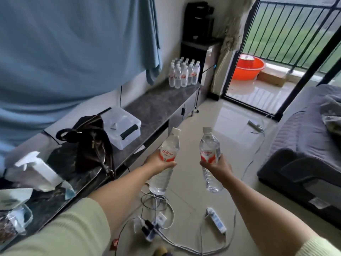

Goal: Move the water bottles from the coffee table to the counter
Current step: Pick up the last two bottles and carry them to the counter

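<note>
Water bottles looked full, thin-walled and slick; the left hand and right hand each wrapped one at the labelled middle, probably the firmest hold.

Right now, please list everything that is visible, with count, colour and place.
clear plastic water bottles with red labels: two, one in each hand
cluster of same bottles: many, far end of dark marble counter
brown leather bag: one, on counter
clear plastic lidded box: one, beside bag
white power strips: two, on tiled floor
orange plastic basin: one, balcony
grey sofa: one, right
left hand: grips a bottle
right hand: grips a bottle
</note>
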